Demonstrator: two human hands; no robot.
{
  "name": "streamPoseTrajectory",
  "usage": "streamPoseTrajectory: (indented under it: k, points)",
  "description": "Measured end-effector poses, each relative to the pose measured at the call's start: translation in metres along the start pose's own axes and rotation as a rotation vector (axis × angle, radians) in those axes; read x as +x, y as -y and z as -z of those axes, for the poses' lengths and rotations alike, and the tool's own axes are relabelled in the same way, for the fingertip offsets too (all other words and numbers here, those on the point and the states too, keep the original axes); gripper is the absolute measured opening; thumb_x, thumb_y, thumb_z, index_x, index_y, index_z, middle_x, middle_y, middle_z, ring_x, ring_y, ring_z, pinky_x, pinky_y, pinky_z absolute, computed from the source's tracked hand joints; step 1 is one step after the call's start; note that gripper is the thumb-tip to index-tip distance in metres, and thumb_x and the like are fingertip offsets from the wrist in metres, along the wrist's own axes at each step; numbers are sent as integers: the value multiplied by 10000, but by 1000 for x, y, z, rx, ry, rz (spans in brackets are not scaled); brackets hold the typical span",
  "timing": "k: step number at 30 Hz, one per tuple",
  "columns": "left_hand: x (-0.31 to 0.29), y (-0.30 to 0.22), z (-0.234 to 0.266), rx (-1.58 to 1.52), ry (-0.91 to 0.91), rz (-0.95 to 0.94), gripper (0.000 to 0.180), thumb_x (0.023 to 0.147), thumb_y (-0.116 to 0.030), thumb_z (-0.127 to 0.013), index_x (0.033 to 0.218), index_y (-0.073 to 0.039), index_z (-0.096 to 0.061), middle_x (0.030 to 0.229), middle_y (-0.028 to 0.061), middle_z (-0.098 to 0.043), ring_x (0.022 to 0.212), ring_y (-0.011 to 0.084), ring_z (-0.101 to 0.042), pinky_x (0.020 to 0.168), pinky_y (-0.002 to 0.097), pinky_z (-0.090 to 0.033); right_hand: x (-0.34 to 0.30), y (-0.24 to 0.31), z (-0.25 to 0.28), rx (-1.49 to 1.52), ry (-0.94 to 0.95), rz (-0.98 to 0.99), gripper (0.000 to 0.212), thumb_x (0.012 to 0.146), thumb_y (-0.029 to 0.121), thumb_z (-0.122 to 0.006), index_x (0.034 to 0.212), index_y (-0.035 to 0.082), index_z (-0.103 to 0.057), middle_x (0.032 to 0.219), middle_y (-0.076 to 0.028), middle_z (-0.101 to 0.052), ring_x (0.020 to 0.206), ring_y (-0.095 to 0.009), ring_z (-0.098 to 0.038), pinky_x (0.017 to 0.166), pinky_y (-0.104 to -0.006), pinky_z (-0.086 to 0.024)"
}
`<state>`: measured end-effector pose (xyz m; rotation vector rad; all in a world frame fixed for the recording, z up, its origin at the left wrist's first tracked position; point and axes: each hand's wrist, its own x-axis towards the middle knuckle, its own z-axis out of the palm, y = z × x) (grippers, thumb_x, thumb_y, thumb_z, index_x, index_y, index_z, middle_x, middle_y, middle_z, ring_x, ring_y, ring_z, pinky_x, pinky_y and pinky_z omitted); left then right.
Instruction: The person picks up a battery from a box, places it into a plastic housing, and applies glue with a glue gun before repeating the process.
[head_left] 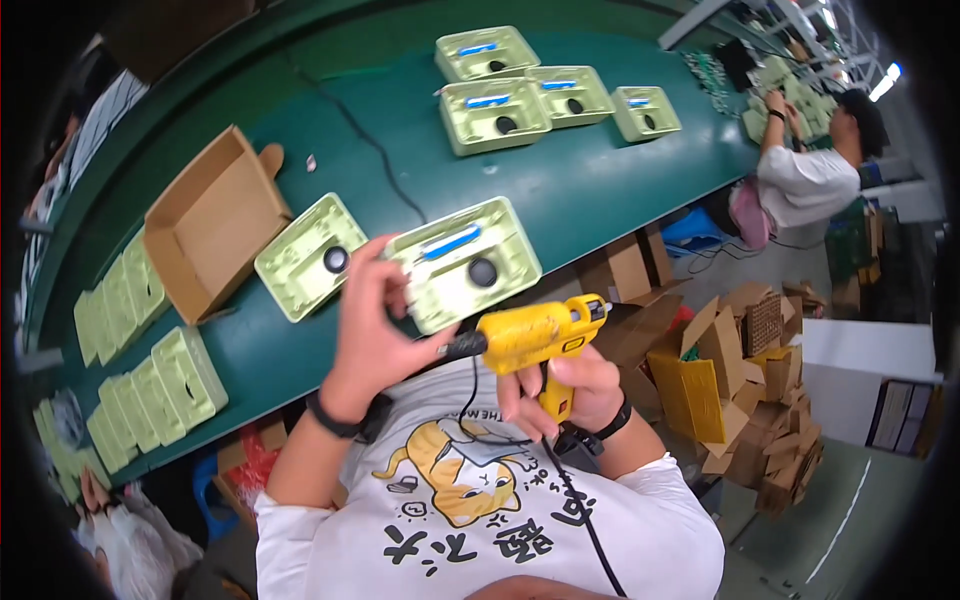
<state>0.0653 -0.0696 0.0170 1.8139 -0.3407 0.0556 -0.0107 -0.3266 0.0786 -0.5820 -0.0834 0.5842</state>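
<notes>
My left hand (365,345) is closed round the left and near sides of a light green plastic case half (450,285) at the table's near edge. Inside the case show a blue cylindrical battery-like part (452,241) and a round black part (483,272). In my right hand (590,390) is a yellow glue gun (530,335), held by its grip with the nozzle toward the right. A black stick (464,346) shows at the gun's rear, close to my left thumb; whether they touch I cannot tell. Another case half (308,262), with a round black part, lies just left.
An open cardboard box (215,225) and rows of green case halves (187,375) stand at left. Several fitted halves (495,115) sit at the far side. A black cable (370,145) crosses the green table (590,180). At right, a person (810,180) works near piled cartons (735,370).
</notes>
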Motion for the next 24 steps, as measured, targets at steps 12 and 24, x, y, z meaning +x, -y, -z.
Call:
streamPoseTrajectory:
  k: [12, 24]
  points:
    - [66, 8, -114, 216, 20, -324, 570, 902, -47, -830, 1430, -20, -617, 1702, 284, -442, 1435, 513, -611, 1135, 548, -573, -28, -4, 25, 8, -123, 161, 266, 1093, 296, -665, 1090, 30, -680, 1156, -282, -766, 536, -230, -634, 510, -382, -572]
    - [-97, 57, 78, 941, -116, 69, 575, 890, -208, -910, 1423, -185, -697, 1656, 185, -576, 1529, 461, -527, 1360, 561, -286, 88, -11, 91, -551, -585, -165, 368, 1095, 397, -767, 1236, 68, -681, 1252, -181, -732, 682, -209, -701, 530, -381, -640]
